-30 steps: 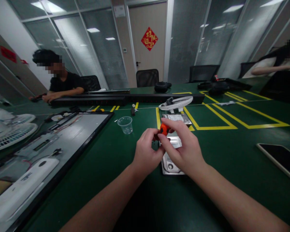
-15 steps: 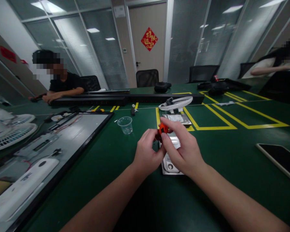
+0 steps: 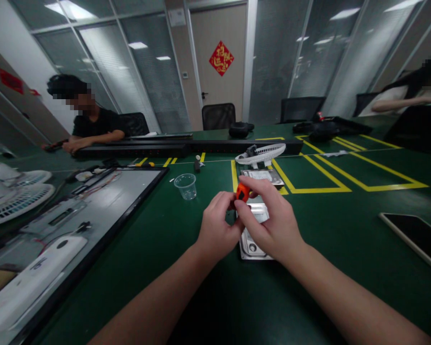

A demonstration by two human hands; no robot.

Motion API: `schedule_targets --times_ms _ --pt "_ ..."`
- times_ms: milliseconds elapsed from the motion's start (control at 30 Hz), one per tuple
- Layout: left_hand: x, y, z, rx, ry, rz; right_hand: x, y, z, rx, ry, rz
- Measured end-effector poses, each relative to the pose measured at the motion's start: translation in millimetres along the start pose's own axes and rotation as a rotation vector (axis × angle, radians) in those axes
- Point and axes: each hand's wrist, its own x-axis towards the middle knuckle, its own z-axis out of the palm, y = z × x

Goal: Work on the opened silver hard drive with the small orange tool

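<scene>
An orange-and-black screwdriver [image 3: 243, 192] is held above a silver hard drive [image 3: 252, 247]; I see its rounded handle, while its shaft and tip are hidden. My right hand [image 3: 271, 215] is closed, with thumb and fingertips pinching the handle. Close against it from the left, my left hand [image 3: 219, 220] is closed too, its fingertips at the handle's lower side; their exact grip is partly hidden. The drive lies flat on the green table [image 3: 158, 268], its upper part covered by my hands. Behind it lies a second hard drive [image 3: 275, 178].
A clear plastic cup [image 3: 186, 187] stands left of my hands. A large black-framed panel [image 3: 136, 184] carrying parts fills the left side. A white fan grille [image 3: 266, 154] is behind the drives, and a phone [image 3: 416, 237] lies right. Two people sit across the table.
The orange handle has turned between my right fingers, showing a different side. My right thumb has shifted slightly left. Both hands otherwise stay in place above the hard drive.
</scene>
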Motion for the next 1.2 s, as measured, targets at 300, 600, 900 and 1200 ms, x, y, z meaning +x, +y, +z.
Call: schedule_targets --times_ms 300,600,900,1200 --pt "0.1 2.1 0.7 0.013 -0.012 -0.007 -1.6 -1.0 0.5 0.021 -0.03 0.003" --pt "-0.9 0.4 1.4 -0.031 0.026 -0.027 0.1 -0.3 2.1 -0.01 0.011 -0.012" --pt "-0.8 -3.1 1.1 0.003 0.005 0.007 0.2 -0.4 2.6 -0.011 0.023 -0.009" --pt "0.3 0.4 1.1 -0.022 -0.025 0.014 -1.3 -2.9 1.1 0.041 -0.032 -0.03"
